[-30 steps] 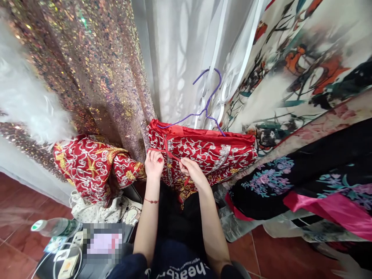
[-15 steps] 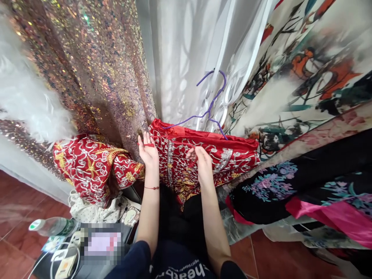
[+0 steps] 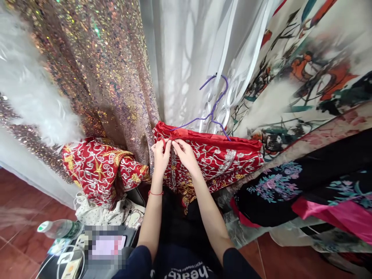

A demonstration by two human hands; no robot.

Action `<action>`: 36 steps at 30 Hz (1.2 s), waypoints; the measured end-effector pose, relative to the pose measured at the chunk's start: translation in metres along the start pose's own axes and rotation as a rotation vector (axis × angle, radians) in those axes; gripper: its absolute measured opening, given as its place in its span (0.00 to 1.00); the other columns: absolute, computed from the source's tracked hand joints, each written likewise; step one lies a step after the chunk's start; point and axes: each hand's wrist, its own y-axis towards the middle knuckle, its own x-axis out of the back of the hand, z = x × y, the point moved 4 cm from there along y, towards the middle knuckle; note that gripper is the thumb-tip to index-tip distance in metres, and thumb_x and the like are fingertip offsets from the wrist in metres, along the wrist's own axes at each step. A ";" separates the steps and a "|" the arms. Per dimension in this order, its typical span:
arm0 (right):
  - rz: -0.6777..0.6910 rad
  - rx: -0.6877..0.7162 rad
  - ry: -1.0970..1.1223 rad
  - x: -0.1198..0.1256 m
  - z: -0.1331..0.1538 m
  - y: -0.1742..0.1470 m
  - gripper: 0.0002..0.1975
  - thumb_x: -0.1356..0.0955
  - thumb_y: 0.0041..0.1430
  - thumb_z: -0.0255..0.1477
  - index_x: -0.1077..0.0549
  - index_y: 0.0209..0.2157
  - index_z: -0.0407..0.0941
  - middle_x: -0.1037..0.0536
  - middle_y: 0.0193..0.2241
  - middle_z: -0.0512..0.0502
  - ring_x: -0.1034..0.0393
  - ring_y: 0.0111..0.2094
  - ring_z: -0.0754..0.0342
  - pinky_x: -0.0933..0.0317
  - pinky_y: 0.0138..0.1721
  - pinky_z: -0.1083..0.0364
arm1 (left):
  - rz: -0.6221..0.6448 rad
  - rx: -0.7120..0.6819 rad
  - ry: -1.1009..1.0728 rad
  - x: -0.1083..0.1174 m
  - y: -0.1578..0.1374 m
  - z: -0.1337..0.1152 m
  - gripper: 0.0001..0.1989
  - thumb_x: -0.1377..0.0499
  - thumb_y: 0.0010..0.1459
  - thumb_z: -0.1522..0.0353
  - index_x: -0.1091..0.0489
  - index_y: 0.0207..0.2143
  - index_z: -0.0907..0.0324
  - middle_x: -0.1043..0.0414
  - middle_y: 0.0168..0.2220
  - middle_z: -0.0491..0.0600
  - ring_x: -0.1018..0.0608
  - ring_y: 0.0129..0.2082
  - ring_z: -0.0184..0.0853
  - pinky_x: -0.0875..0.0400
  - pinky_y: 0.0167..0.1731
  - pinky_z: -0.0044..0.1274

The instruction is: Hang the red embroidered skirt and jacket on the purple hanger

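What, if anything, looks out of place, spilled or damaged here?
Nothing looks clearly spilled or damaged, including the red embroidered garment in the middle. The oddest spot is lower left: a white cable lies in loose loops, which looks untidy, and a pixelated patch hides detail beside it.

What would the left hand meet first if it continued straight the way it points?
The left hand would probably meet the red fabric top band of the silver-embroidered garment ahead; depth unclear.

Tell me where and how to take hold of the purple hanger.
Pinch the purple hanger by its bare stem below the hook, probably best from the right: that wire rises above the red garment, while the left hand and right hand occupy the garment's left part.
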 end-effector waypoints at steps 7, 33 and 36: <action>-0.111 0.085 -0.263 0.012 0.017 0.000 0.18 0.39 0.68 0.40 0.22 0.37 0.45 0.23 0.28 0.49 0.30 0.33 0.53 0.38 0.41 0.55 | -0.147 0.105 -0.073 0.003 0.004 0.006 0.17 0.49 0.69 0.57 0.30 0.34 0.59 0.26 0.33 0.50 0.25 0.35 0.34 0.33 0.42 0.26; 0.168 0.153 -0.278 0.015 0.032 -0.013 0.14 0.31 0.62 0.38 0.16 0.43 0.47 0.19 0.32 0.46 0.34 0.27 0.57 0.41 0.30 0.57 | -0.359 0.370 -0.643 0.003 -0.012 0.020 0.19 0.38 0.60 0.56 0.23 0.49 0.57 0.24 0.52 0.54 0.23 0.53 0.38 0.29 0.54 0.27; 0.114 0.198 -0.306 0.015 0.037 -0.014 0.14 0.31 0.63 0.38 0.16 0.44 0.48 0.23 0.29 0.48 0.40 0.26 0.58 0.44 0.29 0.57 | -0.440 0.275 -0.523 0.008 -0.005 0.017 0.18 0.39 0.61 0.55 0.22 0.46 0.57 0.24 0.48 0.52 0.24 0.50 0.35 0.31 0.54 0.25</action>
